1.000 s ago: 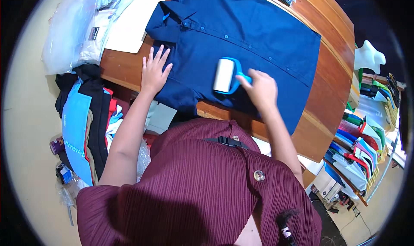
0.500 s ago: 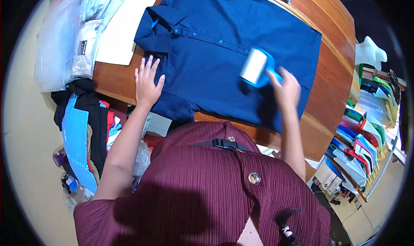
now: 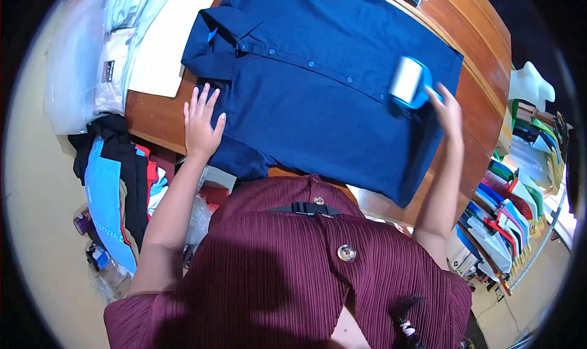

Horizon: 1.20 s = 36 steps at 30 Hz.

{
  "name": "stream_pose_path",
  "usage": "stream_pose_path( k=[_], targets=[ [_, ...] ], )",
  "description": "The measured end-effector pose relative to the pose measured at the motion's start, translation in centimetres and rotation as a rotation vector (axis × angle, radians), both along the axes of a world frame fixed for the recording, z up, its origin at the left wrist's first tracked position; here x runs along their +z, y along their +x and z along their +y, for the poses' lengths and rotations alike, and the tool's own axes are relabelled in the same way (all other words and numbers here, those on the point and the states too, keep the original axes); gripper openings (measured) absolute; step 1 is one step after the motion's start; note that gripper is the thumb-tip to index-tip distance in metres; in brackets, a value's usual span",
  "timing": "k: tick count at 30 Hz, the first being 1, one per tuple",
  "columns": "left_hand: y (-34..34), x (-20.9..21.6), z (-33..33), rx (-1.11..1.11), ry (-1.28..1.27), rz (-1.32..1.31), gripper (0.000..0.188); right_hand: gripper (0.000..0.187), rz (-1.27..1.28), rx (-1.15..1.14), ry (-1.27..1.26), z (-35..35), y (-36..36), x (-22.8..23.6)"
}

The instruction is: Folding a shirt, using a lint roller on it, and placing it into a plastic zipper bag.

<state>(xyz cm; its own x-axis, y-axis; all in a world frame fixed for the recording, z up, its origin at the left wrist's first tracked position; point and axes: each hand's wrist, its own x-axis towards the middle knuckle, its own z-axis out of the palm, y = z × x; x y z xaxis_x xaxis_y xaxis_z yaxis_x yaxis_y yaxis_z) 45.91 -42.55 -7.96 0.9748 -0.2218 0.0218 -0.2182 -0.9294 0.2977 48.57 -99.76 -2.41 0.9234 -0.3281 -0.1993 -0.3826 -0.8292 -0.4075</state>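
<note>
A dark blue button-up shirt lies spread on the wooden table, its collar to the left and its hem to the right. My left hand rests flat with fingers spread at the shirt's near left side, by the collar and sleeve. Over the lower front of the shirt, my right hand grips the handle of a lint roller with a white roll and a blue frame. The roller is slightly blurred, and I cannot tell whether it touches the cloth.
Bare wood of the table shows to the right. White card and plastic-wrapped garments lie at the left. Folded clothes hang below the table's left edge. A white mannequin and a garment rack stand at the right.
My right hand has moved the lint roller to the right, toward the hem. The left hand stays flat by the collar. The whole view has shifted slightly.
</note>
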Motion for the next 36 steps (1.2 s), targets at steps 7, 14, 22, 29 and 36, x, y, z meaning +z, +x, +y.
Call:
stream_pose_path(
  k=[7,14,22,29,36],
  targets=[
    [0.5,0.1,-0.4,-0.025,-0.013,-0.007,0.056,0.067,0.080,-0.011,-0.310,-12.3,-5.8,0.8],
    [0.0,0.3,-0.4,-0.020,-0.001,0.009,0.056,0.060,-0.258,0.517,-0.131,21.4,11.7,-0.2],
    [0.1,0.2,-0.5,-0.007,-0.011,0.012,0.055,0.069,-0.147,0.412,-0.053,16.5,12.1,-0.8],
    [0.7,0.2,-0.7,-0.017,-0.006,-0.011,0.056,0.049,-0.013,-0.124,-0.012,-16.7,-0.2,-1.4],
    [0.1,1.0,-0.5,-0.025,0.006,0.005,0.057,0.086,-0.067,0.152,-0.021,5.1,12.5,0.3]
  ],
)
